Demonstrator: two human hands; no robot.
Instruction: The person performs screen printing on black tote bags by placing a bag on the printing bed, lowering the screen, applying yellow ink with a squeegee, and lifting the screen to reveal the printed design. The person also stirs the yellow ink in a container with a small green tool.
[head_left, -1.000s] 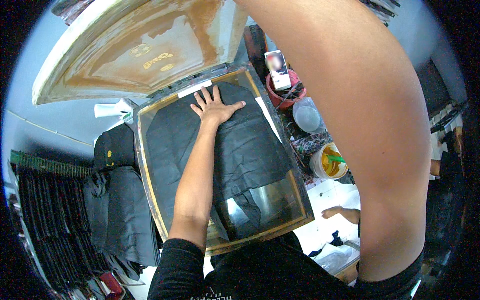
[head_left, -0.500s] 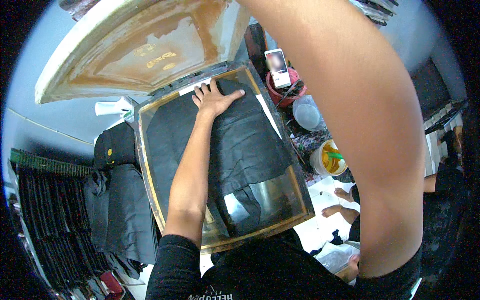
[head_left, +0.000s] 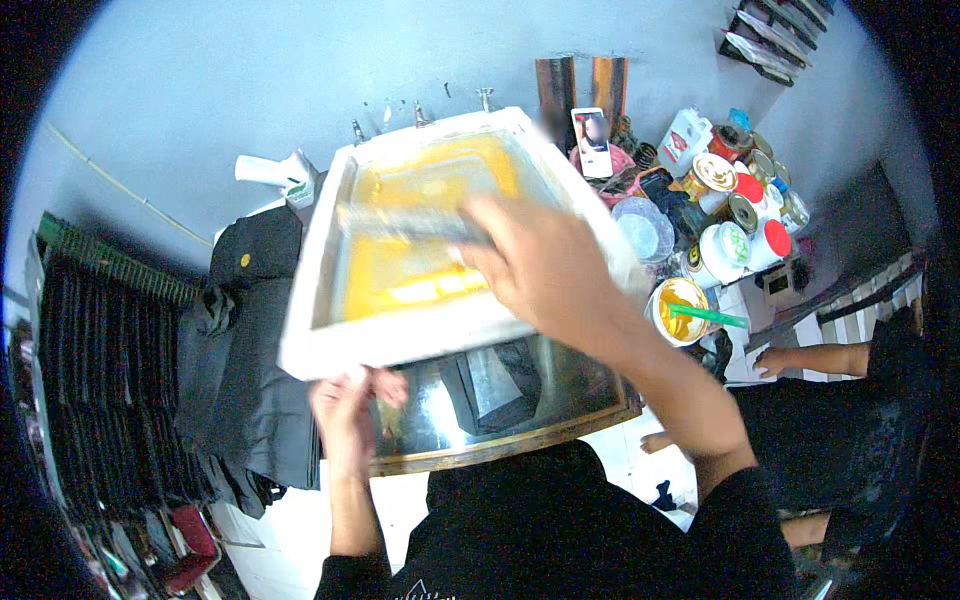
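Observation:
A white-rimmed printing screen (head_left: pixel 430 330) lies lowered over the wooden-edged board (head_left: pixel 500 452), with yellow ink spread across its mesh. My left hand (head_left: pixel 345 405) grips the screen's near left corner, thumb against the rim and fingers beneath it. In my right hand (head_left: pixel 545 260) is a squeegee (head_left: pixel 410 222), blurred by motion, held across the inked mesh. Part of a black fabric piece (head_left: pixel 500 385) shows on the board below the screen's near edge; the screen hides the rest.
Right of the screen stand an ink tub (head_left: pixel 682 305) with a green spatula, a clear bowl (head_left: pixel 640 230), a phone (head_left: pixel 592 145) and several jars. Black bags (head_left: pixel 245 370) are stacked at left beside a rack of dark pieces (head_left: pixel 110 390). Another person (head_left: pixel 810 420) is at right.
The raised screen has come down over the board and black fabric. My left hand moved from the fabric to the screen's near corner. My right hand now shows, holding the squeegee over the mesh.

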